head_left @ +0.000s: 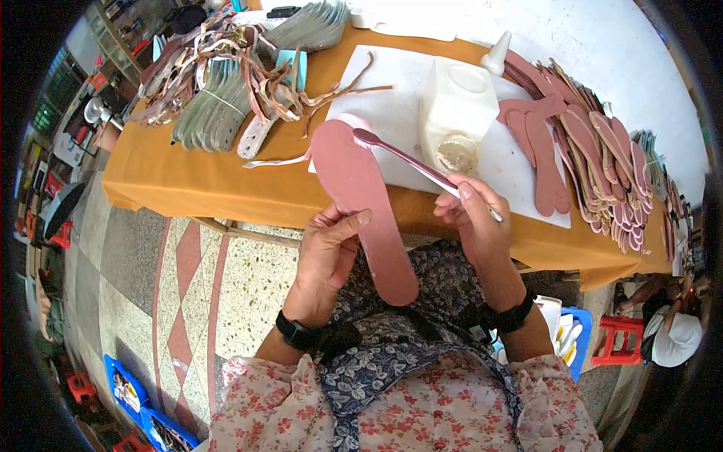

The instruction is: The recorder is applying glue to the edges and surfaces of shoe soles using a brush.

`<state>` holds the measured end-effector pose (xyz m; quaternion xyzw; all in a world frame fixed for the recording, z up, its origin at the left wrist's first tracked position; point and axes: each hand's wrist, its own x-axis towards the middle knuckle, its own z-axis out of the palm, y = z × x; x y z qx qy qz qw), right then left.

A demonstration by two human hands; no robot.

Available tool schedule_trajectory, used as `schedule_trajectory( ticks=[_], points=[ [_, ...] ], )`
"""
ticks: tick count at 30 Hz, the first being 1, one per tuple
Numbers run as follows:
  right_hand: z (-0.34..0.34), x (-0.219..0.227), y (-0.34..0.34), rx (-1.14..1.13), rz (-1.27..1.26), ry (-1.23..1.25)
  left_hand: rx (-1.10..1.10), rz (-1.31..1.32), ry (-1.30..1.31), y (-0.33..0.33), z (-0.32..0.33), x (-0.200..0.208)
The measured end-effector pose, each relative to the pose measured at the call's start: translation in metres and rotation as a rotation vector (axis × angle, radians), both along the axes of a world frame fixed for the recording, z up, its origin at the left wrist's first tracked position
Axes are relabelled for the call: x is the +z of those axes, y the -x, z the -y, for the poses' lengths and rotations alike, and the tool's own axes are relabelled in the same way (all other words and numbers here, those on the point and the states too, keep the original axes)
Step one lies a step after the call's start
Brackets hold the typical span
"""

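My left hand (331,245) grips a dusty-pink shoe insole (361,203) by its left edge, thumb on top. The insole slants, its wide end over the table edge and its narrow end over my lap. In my right hand (474,215) is a toothbrush (410,164) with a maroon and white handle. Its bristles meet the right edge of the insole's wide end. Behind my right hand stands a white plastic bottle (459,105) with a cut opening, pale residue showing inside. A pale strip (279,161) lies left of the insole's wide end.
Layered pink insoles (602,162) cover the table's right side, near a white nozzle cap (496,54). Bundled grey-green soles (215,105) and tangled strips (263,71) lie at left. White paper (392,68) covers part of the orange tablecloth (181,177). A red stool (621,339) and a person (674,331) are at right.
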<state>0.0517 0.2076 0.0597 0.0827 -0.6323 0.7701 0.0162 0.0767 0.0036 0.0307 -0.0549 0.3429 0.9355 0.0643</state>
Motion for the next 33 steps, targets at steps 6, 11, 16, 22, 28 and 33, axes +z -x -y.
schedule_trajectory(
  ticks=[6, 11, 16, 22, 28, 33],
  points=[
    [0.005, 0.001, 0.015, 0.001, -0.049, -0.022, -0.013, 0.013, 0.040, -0.001, -0.005, 0.000],
    [0.000, 0.006, 0.020, -0.039, -0.055, -0.005, -0.049, 0.068, 0.056, -0.003, -0.008, 0.001],
    [-0.048, 0.024, 0.002, -0.253, -0.151, -0.194, 0.022, 0.114, 0.039, 0.003, 0.010, -0.008],
    [-0.070, 0.034, -0.012, -0.402, -0.264, -0.511, 0.158, 0.088, 0.017, 0.008, 0.023, -0.008],
    [-0.062, 0.032, -0.003, -0.380, -0.303, -0.645, 0.150, 0.078, 0.034, 0.009, 0.031, -0.010],
    [-0.047, 0.032, 0.010, -0.315, -0.495, -0.853, 0.164, 0.066, 0.106, 0.006, 0.031, -0.010]
  ],
)
